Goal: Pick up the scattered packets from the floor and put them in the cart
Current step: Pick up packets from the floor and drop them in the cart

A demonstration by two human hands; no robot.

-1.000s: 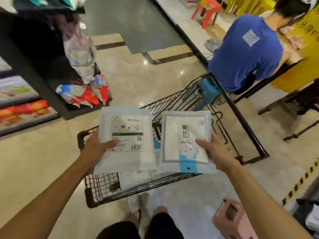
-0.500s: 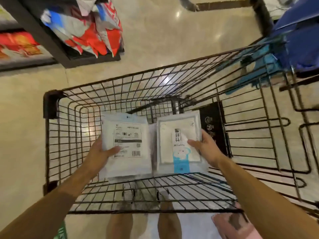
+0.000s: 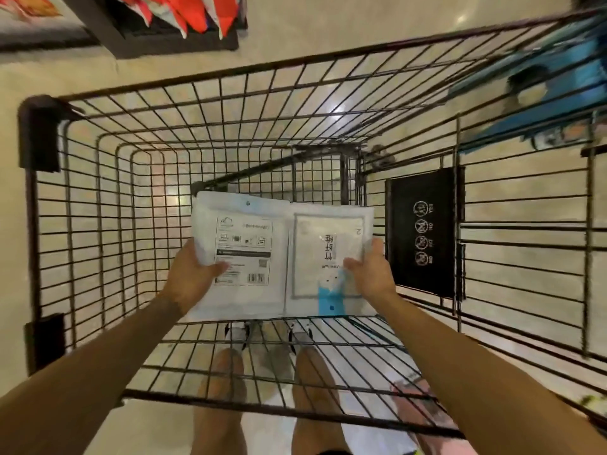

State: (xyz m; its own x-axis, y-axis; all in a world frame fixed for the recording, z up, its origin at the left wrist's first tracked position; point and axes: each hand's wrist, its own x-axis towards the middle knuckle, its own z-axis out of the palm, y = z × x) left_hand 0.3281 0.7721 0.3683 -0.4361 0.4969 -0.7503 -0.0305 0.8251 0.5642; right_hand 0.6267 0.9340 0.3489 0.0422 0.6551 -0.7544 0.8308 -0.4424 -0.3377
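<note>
Mid-frame, the left hand (image 3: 190, 277) grips a white labelled plastic packet (image 3: 243, 257) and the right hand (image 3: 372, 274) a blue-marked white one (image 3: 328, 254), both low inside the black wire cart (image 3: 230, 80), unreleased.

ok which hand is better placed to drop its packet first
Left, narrowly: the left hand holds the barcode packet over the middle of the cart, while the right hand holds the blue-marked packet close to the black sign on its side wall.

Left packet (image 3: 243, 254) small print illegible, cart (image 3: 37, 133) cut off at right
</note>
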